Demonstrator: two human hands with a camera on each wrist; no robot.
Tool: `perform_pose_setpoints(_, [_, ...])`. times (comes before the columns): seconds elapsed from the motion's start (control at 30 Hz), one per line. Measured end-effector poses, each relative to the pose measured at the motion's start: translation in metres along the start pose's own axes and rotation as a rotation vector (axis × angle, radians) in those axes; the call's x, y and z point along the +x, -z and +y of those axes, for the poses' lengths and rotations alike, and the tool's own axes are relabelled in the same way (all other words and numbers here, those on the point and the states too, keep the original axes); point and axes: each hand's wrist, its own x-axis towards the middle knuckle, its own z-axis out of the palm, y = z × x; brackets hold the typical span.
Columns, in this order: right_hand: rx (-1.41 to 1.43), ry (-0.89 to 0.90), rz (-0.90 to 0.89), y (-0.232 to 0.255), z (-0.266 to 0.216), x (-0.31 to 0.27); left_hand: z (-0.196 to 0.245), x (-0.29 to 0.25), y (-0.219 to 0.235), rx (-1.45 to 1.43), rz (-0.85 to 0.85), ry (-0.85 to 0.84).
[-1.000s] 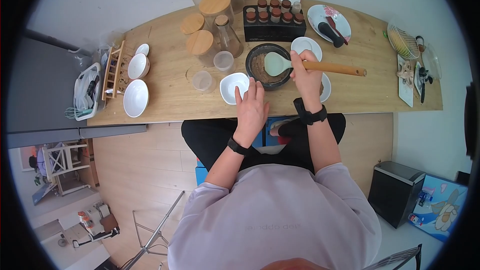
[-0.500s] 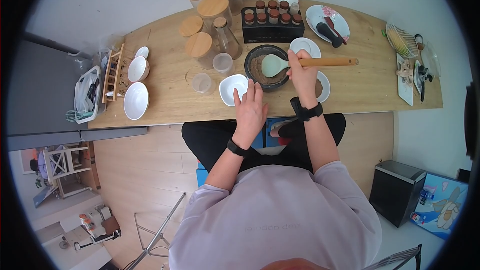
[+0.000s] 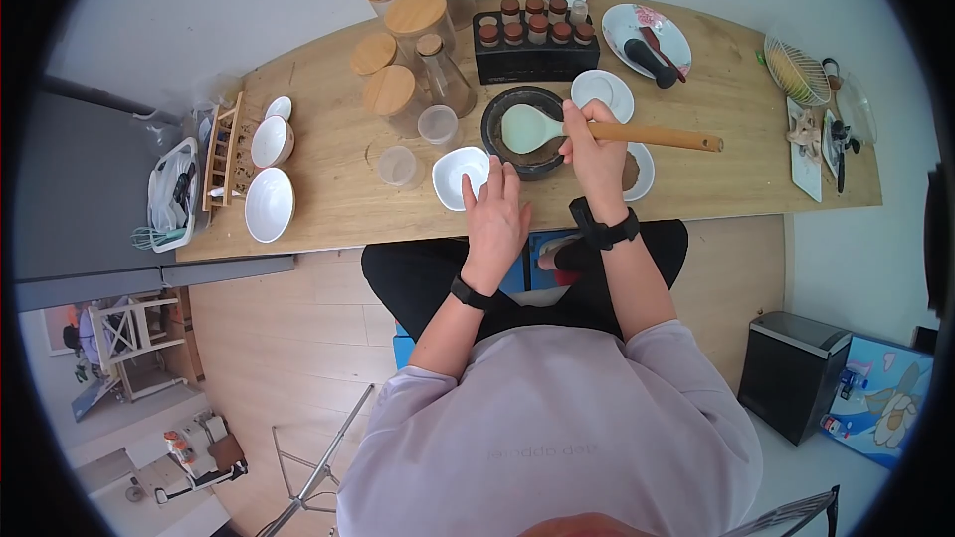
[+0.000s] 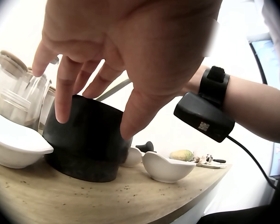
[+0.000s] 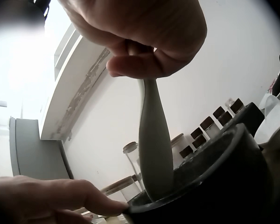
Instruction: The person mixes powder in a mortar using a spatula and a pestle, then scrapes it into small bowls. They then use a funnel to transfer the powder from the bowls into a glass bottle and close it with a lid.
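A dark mortar (image 3: 484,135) stands before me on the wooden table. My right hand (image 3: 595,159) grips a large spoon (image 3: 527,129) with a pale green head and a wooden handle. In the right wrist view the spoon head (image 5: 155,154) stands down inside the mortar (image 5: 214,186). My left hand (image 3: 495,229) lies at the mortar's near left side, fingers loosely spread. One of its fingertips (image 5: 116,206) is right at the rim. Beside that hand is a white square bowl (image 3: 450,179). Right of the mortar, a white dish (image 3: 645,179) with brown powder is partly covered by my right hand.
Behind the mortar stands a black rack (image 3: 537,64) of small brown-capped jars. Glass jars with wooden lids (image 3: 418,10) and clear cups (image 3: 398,167) are to its left. A white plate (image 3: 603,89) and a flowered plate (image 3: 619,25) are at right. White bowls (image 3: 270,204) stand far left.
The right hand moves the spoon within the mortar, its head shifting left and back, its handle swinging slightly. The left hand stays at the rim. The whole view drifts slightly.
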Motion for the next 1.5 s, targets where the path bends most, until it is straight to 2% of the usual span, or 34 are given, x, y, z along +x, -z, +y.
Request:
perform_pose_setpoints(0.13, [0.015,-0.023,0.002,-0.004,0.019,0.004,-0.001,-0.001,0.0,0.003,0.002,-0.005])
perform_pose_setpoints(0.2, [0.015,-0.059,0.041,0.0,0.016,0.01,-0.002,-0.001,0.0,-0.004,0.026,-0.02])
perform_pose_setpoints(0.3, [0.009,-0.016,0.041,0.004,0.008,0.007,-0.001,0.0,0.0,0.004,0.016,-0.009])
perform_pose_setpoints(0.4, [0.068,-0.027,-0.005,-0.005,0.008,0.001,0.001,0.0,0.002,-0.021,-0.021,0.028])
perform_pose_setpoints(0.5, [0.041,-0.022,0.015,-0.007,0.018,0.007,-0.001,-0.001,0.0,0.002,0.021,-0.012])
perform_pose_setpoints(0.6, [-0.051,0.061,0.014,-0.003,0.011,0.0,-0.002,0.0,-0.001,-0.01,0.021,-0.014])
perform_pose_setpoints(0.73, [-0.125,0.27,-0.077,-0.009,0.013,-0.012,-0.001,-0.001,-0.001,-0.016,-0.002,0.011])
perform_pose_setpoints(0.83, [-0.244,0.326,-0.055,-0.002,0.039,0.001,-0.002,-0.001,0.0,-0.001,0.018,-0.009])
perform_pose_setpoints(0.93, [-0.128,0.136,-0.038,0.007,0.0,-0.004,-0.002,-0.001,-0.001,-0.004,0.02,-0.01])
perform_pose_setpoints(1.03, [-0.097,0.24,-0.14,0.005,-0.001,-0.009,-0.001,-0.001,0.001,-0.007,-0.004,0.008])
perform_pose_setpoints(1.13, [-0.168,0.386,-0.155,0.006,0.034,0.006,-0.001,-0.001,0.002,0.01,-0.007,0.0])
perform_pose_setpoints(1.27, [-0.15,0.176,-0.147,0.017,0.005,0.006,-0.002,-0.001,0.0,0.006,-0.003,0.002])
perform_pose_setpoints(1.37, [-0.076,0.159,-0.232,0.012,-0.007,-0.001,-0.001,-0.002,-0.002,0.0,0.004,0.005])
perform_pose_setpoints(1.47, [-0.18,0.248,-0.257,0.011,0.014,0.016,-0.002,-0.003,-0.003,0.006,0.016,-0.006])
perform_pose_setpoints(1.5, [-0.132,0.173,-0.251,0.015,0.012,0.019,-0.003,-0.003,-0.002,0.009,0.021,-0.01])
